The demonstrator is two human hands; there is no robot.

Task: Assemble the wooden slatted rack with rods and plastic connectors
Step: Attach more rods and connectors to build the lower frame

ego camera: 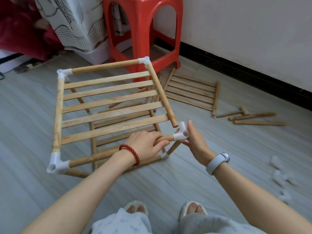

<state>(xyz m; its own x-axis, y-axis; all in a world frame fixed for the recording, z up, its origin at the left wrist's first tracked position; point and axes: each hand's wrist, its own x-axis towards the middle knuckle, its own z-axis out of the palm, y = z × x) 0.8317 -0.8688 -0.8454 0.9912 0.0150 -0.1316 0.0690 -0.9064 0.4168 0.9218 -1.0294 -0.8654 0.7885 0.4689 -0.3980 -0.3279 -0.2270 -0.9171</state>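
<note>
Three corners of the upper shelf (108, 105) are joined; the left hand (148, 142) grips the front rod (118, 153), the right hand (194, 141) pinches the unseated connector (181, 134) at four o'clock, and a spare slatted panel (190, 93) and loose rods (253, 119) wait at two o'clock.

Red plastic stool (143, 31), patterned white curtain (76, 22), grey floor (219, 149)

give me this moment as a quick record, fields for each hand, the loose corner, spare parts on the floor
left hand: left hand grips the near rod of the slatted panel
right hand: right hand holds the white connector on that rod's end
loose corner: right side rod ends just outside the connector, not seated
other corners: three connectors fitted, e.g. near-left one
spare parts: another slatted panel, loose rods, white connectors on the floor
behind: red stool
</note>
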